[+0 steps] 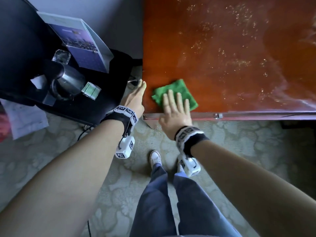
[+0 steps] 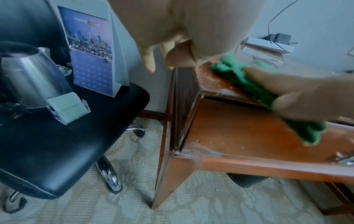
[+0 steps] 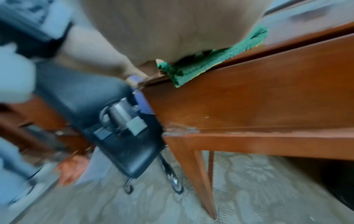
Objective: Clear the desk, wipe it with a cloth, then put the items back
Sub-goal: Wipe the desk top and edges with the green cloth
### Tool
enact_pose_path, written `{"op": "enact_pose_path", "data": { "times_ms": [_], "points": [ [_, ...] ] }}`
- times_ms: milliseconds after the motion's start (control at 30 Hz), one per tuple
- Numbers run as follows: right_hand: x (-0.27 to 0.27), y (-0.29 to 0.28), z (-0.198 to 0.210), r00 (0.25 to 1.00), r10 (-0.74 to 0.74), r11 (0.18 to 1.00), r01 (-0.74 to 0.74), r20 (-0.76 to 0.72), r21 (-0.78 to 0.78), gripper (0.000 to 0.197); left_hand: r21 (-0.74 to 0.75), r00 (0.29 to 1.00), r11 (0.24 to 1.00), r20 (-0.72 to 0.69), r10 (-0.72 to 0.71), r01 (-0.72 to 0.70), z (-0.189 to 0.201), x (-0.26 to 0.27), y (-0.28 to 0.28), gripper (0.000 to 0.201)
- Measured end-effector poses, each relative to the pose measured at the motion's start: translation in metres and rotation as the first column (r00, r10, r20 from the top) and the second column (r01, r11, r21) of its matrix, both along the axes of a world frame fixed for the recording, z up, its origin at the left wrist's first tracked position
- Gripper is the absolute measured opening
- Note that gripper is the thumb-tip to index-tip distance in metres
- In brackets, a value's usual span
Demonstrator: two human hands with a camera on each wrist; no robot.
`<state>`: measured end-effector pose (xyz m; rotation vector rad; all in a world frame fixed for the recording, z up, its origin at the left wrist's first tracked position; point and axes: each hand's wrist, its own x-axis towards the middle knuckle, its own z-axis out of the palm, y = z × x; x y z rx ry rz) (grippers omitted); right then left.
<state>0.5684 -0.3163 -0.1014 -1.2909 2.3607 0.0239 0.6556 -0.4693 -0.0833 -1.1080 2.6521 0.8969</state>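
At the far left a black office chair stood just beside the desk, serving, I judge, as a parking place for the cleared items; on its seat sat a steel kettle, a clear card holder touching the kettle's base, a glass piece behind it, and a desk calendar propped upright toward the back; papers lay on the carpet at the chair's left. Next came the left hand, fingers straight and relaxed, laid along the desk's left edge and holding nothing, probably to steady the body. Just right of it, near the front left corner of the desk, the green cloth lay folded flat; the right hand pressed it down with fingers spread and straight, not pinching it, which suits a wiping stroke. Further right the red-brown top showed pale specks and streaks, so wiping looked unfinished; nothing stood in the cloth's way there; the chair's load still waited to go back.
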Motion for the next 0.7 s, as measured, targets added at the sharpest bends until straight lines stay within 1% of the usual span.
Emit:
{"op": "enact_pose_path", "data": {
  "times_ms": [67, 133, 200, 233, 267, 300, 367, 433, 500, 567, 600, 667, 700],
  "points": [
    [0.024, -0.007, -0.002, 0.990, 0.140, 0.990, -0.140, -0.010, -0.021, 0.078, -0.028, 1.000, 1.000, 0.003, -0.009, 0.010, 0.000, 0.000, -0.005, 0.083],
    [0.027, -0.008, -0.004, 0.978, 0.203, 0.978, -0.204, -0.041, -0.031, 0.076, -0.057, 1.000, 0.998, 0.017, -0.020, 0.021, 0.000, -0.002, -0.009, 0.081],
    [0.013, 0.002, -0.004, 0.960, 0.272, 0.961, -0.274, -0.060, -0.032, 0.074, -0.082, 0.998, 0.995, 0.032, -0.048, 0.050, 0.000, -0.005, -0.010, 0.081],
    [0.003, 0.009, -0.006, 0.956, 0.285, 0.957, -0.287, -0.065, -0.037, 0.073, -0.089, 0.998, 0.995, 0.037, -0.052, 0.055, 0.000, -0.008, -0.009, 0.081],
    [-0.008, 0.018, -0.007, 0.961, 0.267, 0.962, -0.271, -0.072, -0.042, 0.073, -0.091, 0.998, 0.995, 0.052, -0.040, 0.045, 0.000, -0.010, -0.007, 0.080],
    [-0.020, 0.028, -0.008, 0.973, 0.218, 0.974, -0.222, -0.079, -0.042, 0.074, -0.106, 0.997, 0.994, 0.070, -0.031, 0.038, -0.002, -0.012, -0.006, 0.079],
    [-0.048, 0.049, -0.011, 0.994, 0.056, 0.997, -0.060, -0.089, -0.046, 0.074, -0.226, 0.988, 0.972, 0.150, -0.037, 0.070, -0.004, -0.014, 0.000, 0.075],
    [-0.078, 0.074, -0.013, 0.991, -0.104, 0.994, 0.099, -0.089, -0.053, 0.072, -0.318, 0.975, 0.942, 0.218, -0.040, 0.110, -0.007, -0.017, 0.010, 0.071],
    [-0.104, 0.095, -0.010, 0.974, -0.217, 0.976, 0.215, -0.067, -0.041, 0.069, -0.325, 0.971, 0.936, 0.230, -0.062, 0.137, -0.009, -0.023, 0.020, 0.069],
    [-0.114, 0.102, -0.006, 0.956, -0.292, 0.956, 0.292, -0.035, -0.012, 0.069, -0.323, 0.970, 0.932, 0.221, -0.096, 0.166, -0.012, -0.031, 0.032, 0.068],
    [-0.113, 0.098, -0.004, 0.943, -0.332, 0.943, 0.332, -0.024, 0.007, 0.069, -0.311, 0.970, 0.935, 0.220, -0.102, 0.169, -0.013, -0.036, 0.039, 0.068],
    [-0.102, 0.080, 0.001, 0.911, -0.412, 0.910, 0.412, -0.003, 0.036, 0.073, -0.281, 0.972, 0.951, 0.224, -0.068, 0.131, -0.013, -0.046, 0.054, 0.069],
    [-0.094, 0.070, 0.003, 0.915, -0.402, 0.915, 0.401, 0.017, 0.043, 0.075, -0.279, 0.973, 0.954, 0.229, -0.041, 0.106, -0.012, -0.050, 0.061, 0.070]
  ]
}}
